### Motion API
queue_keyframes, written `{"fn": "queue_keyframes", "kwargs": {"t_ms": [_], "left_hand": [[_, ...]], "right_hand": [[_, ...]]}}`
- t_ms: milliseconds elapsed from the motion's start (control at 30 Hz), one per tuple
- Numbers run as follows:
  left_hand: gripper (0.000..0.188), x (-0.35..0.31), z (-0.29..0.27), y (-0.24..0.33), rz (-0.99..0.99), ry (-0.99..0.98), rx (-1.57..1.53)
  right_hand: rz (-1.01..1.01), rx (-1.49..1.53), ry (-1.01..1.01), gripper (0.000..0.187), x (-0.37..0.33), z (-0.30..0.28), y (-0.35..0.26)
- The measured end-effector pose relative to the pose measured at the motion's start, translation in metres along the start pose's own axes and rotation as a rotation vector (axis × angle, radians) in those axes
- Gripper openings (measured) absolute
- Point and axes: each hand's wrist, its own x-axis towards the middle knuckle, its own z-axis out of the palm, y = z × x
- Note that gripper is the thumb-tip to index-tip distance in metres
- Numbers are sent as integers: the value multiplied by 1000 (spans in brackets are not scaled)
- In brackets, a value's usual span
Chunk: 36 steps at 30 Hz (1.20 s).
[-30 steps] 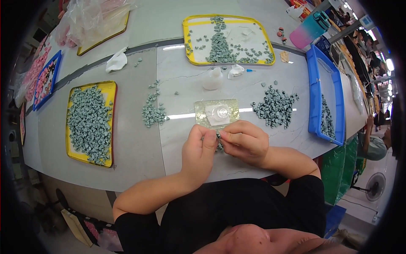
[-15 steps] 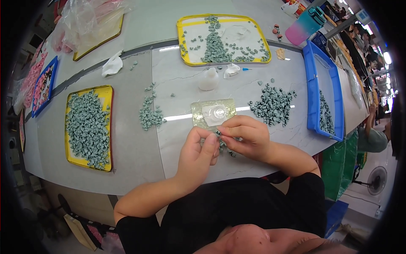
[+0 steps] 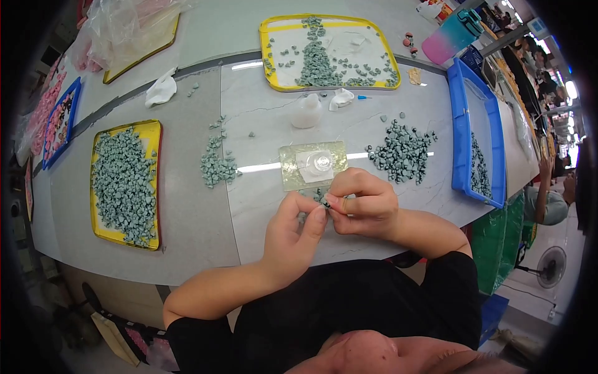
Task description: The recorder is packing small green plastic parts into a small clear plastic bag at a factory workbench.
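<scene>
Hands pinched together over a small grey-green piece (image 3: 325, 202) beside the clear square tray (image 3: 313, 164).
The piece is gripped between left hand (image 3: 293, 234) and right hand (image 3: 364, 204) fingertips; a white bottle (image 3: 307, 112) stands beyond the tray.

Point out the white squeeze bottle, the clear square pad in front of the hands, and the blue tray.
White squeeze bottle (image 3: 307, 112), head view, its body.
Clear square pad (image 3: 293, 167), head view, left bare part.
Blue tray (image 3: 459, 124), head view, left rim.

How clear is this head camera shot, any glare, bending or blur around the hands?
Head view: even, bright light; a white glare streak crosses the table beside the clear plate. Fisheye bends the table edges and blackens the corners. The left hand and right hand are fairly sharp, but the tiny piece they pinch is too small to make out.
</scene>
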Motion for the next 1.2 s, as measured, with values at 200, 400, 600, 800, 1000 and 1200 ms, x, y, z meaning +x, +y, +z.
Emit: {"fn": "queue_keyframes", "kwargs": {"t_ms": [200, 400, 600, 800, 1000, 1200], "left_hand": [[8, 0, 0, -1, -5, 7, 75], [9, 1, 0, 6, -49, 11, -54], [12, 1, 3, 7, -75, 5, -238], [11, 1, 5, 5, -66, 41, -151], [11, 2, 4, 3, -63, 69, -72], [12, 2, 5, 0, -64, 96, 33]], "right_hand": [[-19, -7, 18, 23, -4, 1, 2], [139, 55, -4, 19, -3, -3, -5], [379, 167, -64, 17, 2, -9, -12], [403, 168, -62, 15, 4, -8, -12], [369, 109, -28, 12, 2, -3, -10], [302, 75, 18, 13, -5, 2, -7]]}}
